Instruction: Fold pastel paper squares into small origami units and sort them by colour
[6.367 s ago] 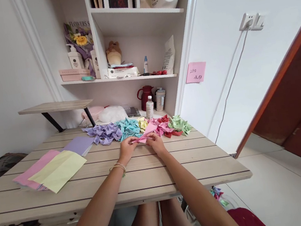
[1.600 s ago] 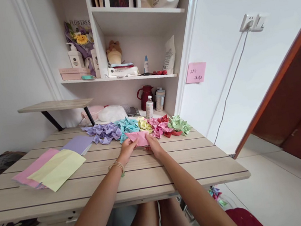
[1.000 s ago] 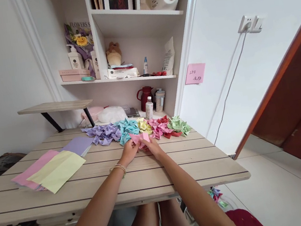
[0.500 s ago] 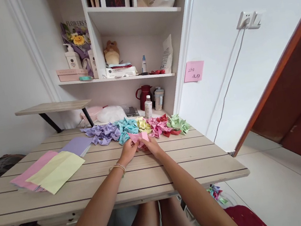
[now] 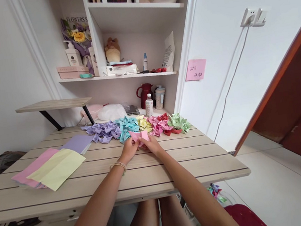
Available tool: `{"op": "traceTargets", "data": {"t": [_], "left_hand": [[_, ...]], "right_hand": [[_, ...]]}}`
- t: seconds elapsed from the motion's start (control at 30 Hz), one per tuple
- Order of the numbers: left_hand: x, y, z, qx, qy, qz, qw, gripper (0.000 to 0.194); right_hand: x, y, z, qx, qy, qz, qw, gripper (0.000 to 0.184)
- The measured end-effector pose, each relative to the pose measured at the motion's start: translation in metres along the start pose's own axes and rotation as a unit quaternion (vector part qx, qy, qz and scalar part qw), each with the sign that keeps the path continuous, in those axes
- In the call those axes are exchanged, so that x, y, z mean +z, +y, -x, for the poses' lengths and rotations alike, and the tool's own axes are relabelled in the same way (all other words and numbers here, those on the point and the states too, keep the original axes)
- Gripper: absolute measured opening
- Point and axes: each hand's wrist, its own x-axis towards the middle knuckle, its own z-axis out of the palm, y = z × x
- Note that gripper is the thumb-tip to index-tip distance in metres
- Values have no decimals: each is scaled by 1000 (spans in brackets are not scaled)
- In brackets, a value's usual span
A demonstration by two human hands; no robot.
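Between my hands, just above the table, is a partly folded piece of pink origami paper (image 5: 139, 135), pointed at its left end and squared at its right. My left hand (image 5: 129, 149) is closed on its left part, thumb on the near face. From the right, my right hand (image 5: 153, 144) pinches it, its thumb close to the left one. Fingers behind the paper are hidden. Right behind it lie folded paper pieces in heaps: purple (image 5: 105, 132), blue (image 5: 127, 127), yellow (image 5: 143, 123), pink (image 5: 159, 125), red (image 5: 173, 131) and green (image 5: 179, 122).
On the table's left lie flat sheets: yellow (image 5: 57, 169), pink (image 5: 36, 168) and purple (image 5: 77, 143). A small raised wooden shelf (image 5: 53, 104) stands behind them. At the back are a clear bottle (image 5: 149, 105), a red jug (image 5: 144, 94) and a tumbler (image 5: 160, 97).
The pink paper was a flatter piece held out to the right; it was then turned to face me and folded shorter, bringing my hands closer together. Over the last half second the hands barely move.
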Motion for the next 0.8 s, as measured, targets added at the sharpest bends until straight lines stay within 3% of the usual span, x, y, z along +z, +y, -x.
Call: {"op": "traceTargets", "data": {"t": [0.23,0.4,0.8], "left_hand": [[-1,0,1,15,9,-35,999,14],[-3,2,3,70,31,-142,987,16],[-2,4,4,83,-10,-188,979,22]], "right_hand": [[-3,-1,2,-85,-7,154,984,31],[-3,-4,5,-106,-33,181,977,34],[-5,-7,8,-134,-10,258,957,26]]}}
